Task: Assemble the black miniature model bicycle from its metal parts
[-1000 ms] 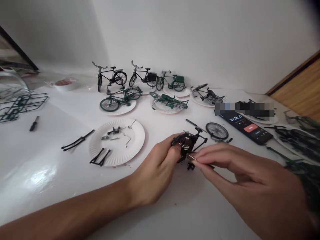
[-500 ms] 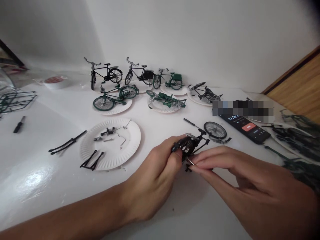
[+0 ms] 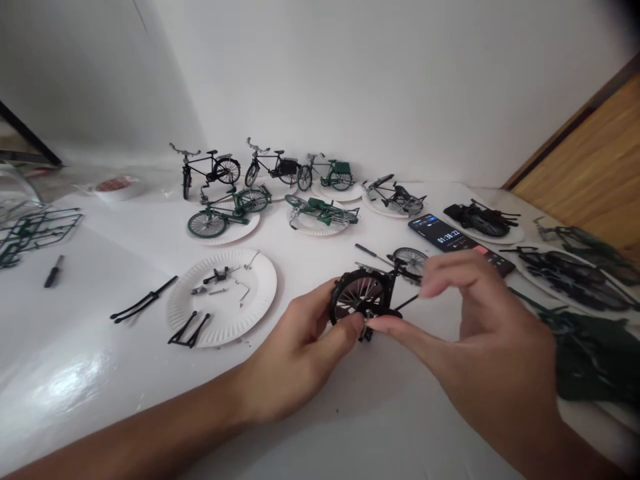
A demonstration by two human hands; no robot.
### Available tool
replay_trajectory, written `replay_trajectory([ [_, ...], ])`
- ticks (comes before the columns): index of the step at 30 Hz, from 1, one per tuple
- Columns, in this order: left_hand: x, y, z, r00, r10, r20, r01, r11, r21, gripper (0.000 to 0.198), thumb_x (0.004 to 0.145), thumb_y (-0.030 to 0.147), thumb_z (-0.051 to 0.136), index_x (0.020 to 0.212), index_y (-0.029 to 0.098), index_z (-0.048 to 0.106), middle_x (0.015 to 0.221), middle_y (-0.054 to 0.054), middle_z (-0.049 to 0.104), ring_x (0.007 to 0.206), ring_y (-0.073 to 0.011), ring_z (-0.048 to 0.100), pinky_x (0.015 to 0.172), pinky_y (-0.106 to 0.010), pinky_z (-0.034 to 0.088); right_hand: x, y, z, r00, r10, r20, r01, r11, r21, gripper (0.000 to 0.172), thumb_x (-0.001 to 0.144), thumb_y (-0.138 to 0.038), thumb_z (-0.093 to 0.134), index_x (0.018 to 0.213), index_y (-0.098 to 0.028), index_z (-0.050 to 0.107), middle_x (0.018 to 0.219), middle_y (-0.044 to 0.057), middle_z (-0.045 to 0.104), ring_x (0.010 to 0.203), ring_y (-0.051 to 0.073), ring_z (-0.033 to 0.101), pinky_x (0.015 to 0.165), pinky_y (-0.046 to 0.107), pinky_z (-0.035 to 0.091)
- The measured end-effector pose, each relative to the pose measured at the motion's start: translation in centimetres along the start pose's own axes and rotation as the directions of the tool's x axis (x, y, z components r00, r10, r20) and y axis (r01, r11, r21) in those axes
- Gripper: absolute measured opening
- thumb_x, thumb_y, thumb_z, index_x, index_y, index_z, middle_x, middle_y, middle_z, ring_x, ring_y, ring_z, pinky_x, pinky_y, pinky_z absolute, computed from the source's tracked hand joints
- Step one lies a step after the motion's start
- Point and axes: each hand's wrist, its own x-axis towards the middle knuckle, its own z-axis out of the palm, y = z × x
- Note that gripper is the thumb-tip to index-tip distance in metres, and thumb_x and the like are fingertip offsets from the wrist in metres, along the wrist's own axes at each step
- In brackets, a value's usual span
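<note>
My left hand (image 3: 310, 343) is closed around a black model bicycle (image 3: 367, 293), its spoked rear wheel turned toward me. The left thumb presses by the hub, near a small silver part (image 3: 369, 313). My right hand (image 3: 493, 340) has its thumb tip against the bike's crank area, with the index finger raised and well apart from the thumb; nothing shows between them. Just behind the bike lie a loose spoked wheel (image 3: 411, 263) and a dark-handled screwdriver (image 3: 373, 253).
A paper plate (image 3: 267, 293) at left holds small metal parts and a black forked piece (image 3: 190, 330). Beside it lie long black fender-like strips (image 3: 145, 300) and a screwdriver (image 3: 54, 272). Several model bicycles stand behind. A phone (image 3: 450, 237) showing a timer lies at right.
My right index finger has lifted away from the thumb, and the thin silver piece it pinched no longer shows there. The bike has turned so its wheel faces me more. The view has shifted.
</note>
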Motion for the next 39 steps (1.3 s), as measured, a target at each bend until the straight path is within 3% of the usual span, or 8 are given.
replay_trajectory([
  [2, -0.2, 0.1, -0.1, 0.999, 0.047, 0.024, -0.048, 0.998, 0.033, 0.017, 0.102, 0.026, 0.05, 0.113, 0.019, 0.061, 0.102, -0.007, 0.063, 0.1, -0.0207, 0.058, 0.095, -0.036, 0.051, 0.1, 0.3, 0.0, 0.99, 0.137, -0.037, -0.131, 0.981, 0.142, 0.061, 0.064, -0.03, 0.091, 0.112, -0.03, 0.053, 0.115, 0.004, 0.058, 0.113, 0.028, 0.058, 0.103, 0.044, 0.047],
  [4, -0.4, 0.3, -0.4, 0.992, 0.116, 0.055, -0.122, 0.984, 0.127, 0.024, 0.102, 0.024, 0.049, 0.123, 0.02, 0.06, 0.107, -0.008, 0.063, 0.105, -0.0206, 0.058, 0.1, -0.036, 0.049, 0.3, 0.6, -0.3, 0.959, 0.252, 0.129, -0.278, 0.925, 0.258, 0.082, 0.061, -0.035, 0.092, 0.13, -0.031, 0.047, 0.122, 0.006, 0.062, 0.114, 0.027, 0.061, 0.099, 0.043, 0.051],
  [8, -0.4, 0.7, -1.3, 0.936, 0.297, 0.187, -0.347, 0.866, 0.36, 0.038, 0.099, 0.014, 0.05, 0.137, 0.018, 0.052, 0.12, -0.011, 0.061, 0.111, -0.0201, 0.058, 0.102, -0.034, 0.048, 0.8, 0.8, -1.1, 0.885, 0.262, 0.386, -0.342, 0.927, 0.153, 0.047, 0.07, -0.041, 0.087, 0.109, -0.029, 0.065, 0.099, 0.001, 0.072, 0.098, 0.024, 0.068, 0.088, 0.038, 0.055],
  [12, -0.1, 1.0, -1.7, 0.88, 0.384, 0.279, -0.472, 0.769, 0.43, 0.037, 0.097, 0.011, 0.052, 0.134, 0.015, 0.053, 0.133, -0.015, 0.055, 0.12, -0.0218, 0.055, 0.104, -0.034, 0.047, 1.1, 0.4, -1.7, 0.936, 0.126, 0.329, -0.173, 0.978, 0.118, 0.04, 0.069, -0.037, 0.088, 0.103, -0.03, 0.068, 0.1, -0.002, 0.073, 0.095, 0.022, 0.068, 0.083, 0.032, 0.055],
  [19, -0.1, 0.9, -1.7, 0.799, 0.569, 0.194, -0.58, 0.646, 0.496, 0.036, 0.092, 0.004, 0.062, 0.127, 0.014, 0.06, 0.116, -0.012, 0.061, 0.11, -0.0187, 0.059, 0.095, -0.032, 0.051, 1.3, 0.0, -2.2, 0.938, -0.122, 0.324, 0.065, 0.981, 0.183, 0.037, 0.07, -0.036, 0.088, 0.097, -0.026, 0.065, 0.097, 0.001, 0.074, 0.093, 0.023, 0.07, 0.083, 0.035, 0.056],
  [28, -0.9, 1.9, -1.0, 0.703, 0.693, 0.159, -0.668, 0.568, 0.481, 0.03, 0.085, -0.005, 0.066, 0.11, 0.014, 0.064, 0.109, -0.013, 0.066, 0.1, -0.019, 0.066, 0.083, -0.033, 0.057, 1.1, -0.2, -2.1, 0.862, -0.457, 0.221, 0.419, 0.886, 0.198, 0.032, 0.081, -0.018, 0.079, 0.106, -0.025, 0.06, 0.102, 0.005, 0.069, 0.096, 0.023, 0.066, 0.084, 0.041, 0.055],
  [34, -1.5, 2.9, -0.9, 0.66, 0.716, 0.228, -0.688, 0.454, 0.566, 0.034, 0.083, -0.006, 0.067, 0.11, 0.015, 0.062, 0.112, -0.013, 0.066, 0.1, -0.0185, 0.067, 0.082, -0.03, 0.058, 1.0, -0.7, -2.6, 0.832, -0.523, 0.185, 0.508, 0.852, 0.125, 0.038, 0.078, -0.02, 0.083, 0.109, -0.025, 0.06, 0.107, 0.007, 0.069, 0.099, 0.025, 0.065, 0.085, 0.044, 0.053],
  [39, -1.5, 2.1, -0.6, 0.697, 0.714, 0.062, -0.654, 0.598, 0.462, 0.036, 0.078, -0.008, 0.07, 0.104, 0.015, 0.063, 0.113, -0.012, 0.064, 0.103, -0.0217, 0.065, 0.084, -0.034, 0.058, 0.4, -0.7, -1.4, 0.926, -0.358, -0.121, 0.373, 0.917, 0.143, 0.055, 0.067, -0.025, 0.092, 0.112, -0.027, 0.059, 0.11, 0.007, 0.061, 0.106, 0.028, 0.06, 0.095, 0.047, 0.049],
])
